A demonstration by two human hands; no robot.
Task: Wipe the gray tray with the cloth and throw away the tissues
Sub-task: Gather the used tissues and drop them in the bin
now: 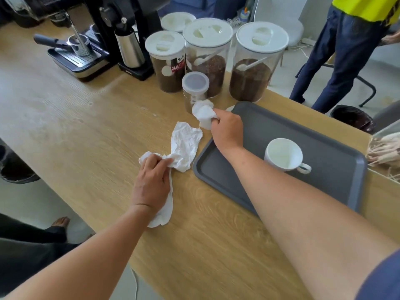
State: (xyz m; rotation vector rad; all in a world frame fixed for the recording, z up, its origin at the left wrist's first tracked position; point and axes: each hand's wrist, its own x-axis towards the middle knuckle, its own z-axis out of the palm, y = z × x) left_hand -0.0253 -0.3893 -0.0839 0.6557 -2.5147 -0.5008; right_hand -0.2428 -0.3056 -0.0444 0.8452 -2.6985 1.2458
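A gray tray [324,135] lies on the wooden counter at the right, with a white cup [283,154] standing on it. My right hand [227,128] reaches over the tray's far left corner and is closed on a crumpled white tissue [203,113]. My left hand [152,182] rests on the counter just left of the tray, gripping a long crumpled white tissue [186,146] that spreads out flat beyond my fingers and trails back under my wrist. I cannot tell which white piece is the cloth.
Three tall clear jars of coffee with white lids [255,61] and a small metal tin [194,89] stand behind the tray. A coffee machine [82,53] sits at the back left. A black-lined bin [351,118] stands on the floor beyond the counter, beside a standing person [346,50].
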